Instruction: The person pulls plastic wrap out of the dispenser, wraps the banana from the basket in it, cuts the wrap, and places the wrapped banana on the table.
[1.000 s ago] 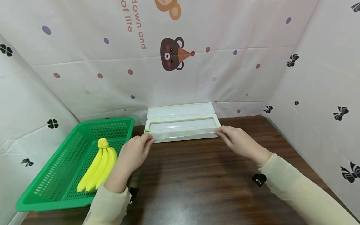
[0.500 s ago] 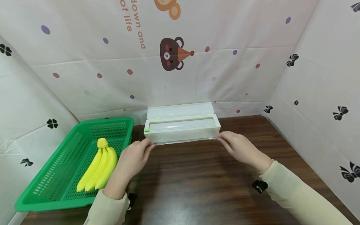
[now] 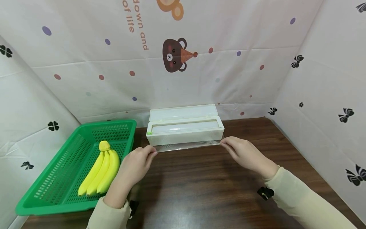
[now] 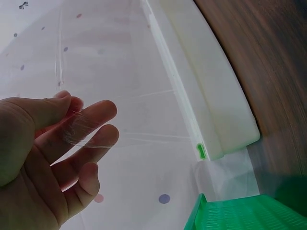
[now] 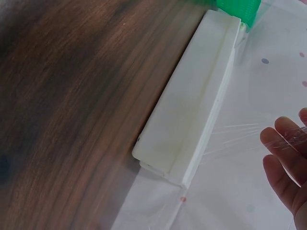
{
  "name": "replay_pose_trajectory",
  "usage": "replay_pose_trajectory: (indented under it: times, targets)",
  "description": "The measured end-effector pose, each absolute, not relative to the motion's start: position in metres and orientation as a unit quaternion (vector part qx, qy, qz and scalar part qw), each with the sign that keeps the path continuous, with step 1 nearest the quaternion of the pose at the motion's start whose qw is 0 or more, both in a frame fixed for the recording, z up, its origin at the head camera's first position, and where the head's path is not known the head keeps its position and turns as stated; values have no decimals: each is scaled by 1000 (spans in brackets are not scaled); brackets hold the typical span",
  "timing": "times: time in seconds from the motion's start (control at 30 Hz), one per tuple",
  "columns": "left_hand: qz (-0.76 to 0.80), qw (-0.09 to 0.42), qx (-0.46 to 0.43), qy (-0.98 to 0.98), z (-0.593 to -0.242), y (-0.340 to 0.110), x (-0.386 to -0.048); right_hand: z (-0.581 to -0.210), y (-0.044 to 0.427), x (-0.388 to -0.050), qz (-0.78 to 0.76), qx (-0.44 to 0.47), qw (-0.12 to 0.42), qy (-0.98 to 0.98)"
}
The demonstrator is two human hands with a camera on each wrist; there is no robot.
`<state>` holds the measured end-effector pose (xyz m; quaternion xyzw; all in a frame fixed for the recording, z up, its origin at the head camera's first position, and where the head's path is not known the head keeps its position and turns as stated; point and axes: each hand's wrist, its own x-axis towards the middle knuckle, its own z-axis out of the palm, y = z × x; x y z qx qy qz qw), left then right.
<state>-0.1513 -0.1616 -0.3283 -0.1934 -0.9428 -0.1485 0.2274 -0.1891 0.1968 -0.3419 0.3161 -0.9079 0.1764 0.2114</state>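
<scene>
A long white box (image 3: 185, 137) sits at the back of the tabletop (image 3: 188, 184), its hinged lid (image 3: 184, 112) tipped back towards the patterned sheet (image 3: 85, 47) behind it; whether the two touch is hard to tell. Through the long opening in its top something pale shows, and a small green piece (image 3: 149, 132) sits at the left end of the opening's front edge. Clear film (image 3: 188, 146) runs from the box to both hands, its near edge stretched almost straight between them in front of the box. The left hand (image 3: 137, 162) pinches one corner between thumb and forefinger; the left wrist view shows its other fingers bent and slightly spread, with film crinkled across them. The right hand (image 3: 243, 152) pinches the opposite corner the same way, near the box's right end, and the right wrist view has film creased over its fingertips. To the left, just beside the box with a narrow strip of tabletop between, stands a green basket (image 3: 54, 210) with slotted sides and a perforated base. In it lies a bunch of three yellow bananas (image 3: 101, 171), stem end towards the back, partly overlapped by the left forearm in the head view. The tabletop is dark brown with a wood grain and catches a soft shine near the front. Behind it the pale sheet carries coloured dots, sideways lettering and a brown bear (image 3: 172, 55) in an orange party hat; the white side wall (image 3: 320, 95) on the right is printed with black bows.
</scene>
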Motion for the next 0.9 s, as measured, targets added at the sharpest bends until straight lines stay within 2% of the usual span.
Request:
replay_pose_trajectory:
  times: [0.27,0.9]
  targets:
    - [-155,208,-191,-947,-330,-161,-147,-348,198,-185,176,318,212,-907]
    - [-167,110,-177,-964,-341,-159,-140,-371,198,-174,178,317,177,-915]
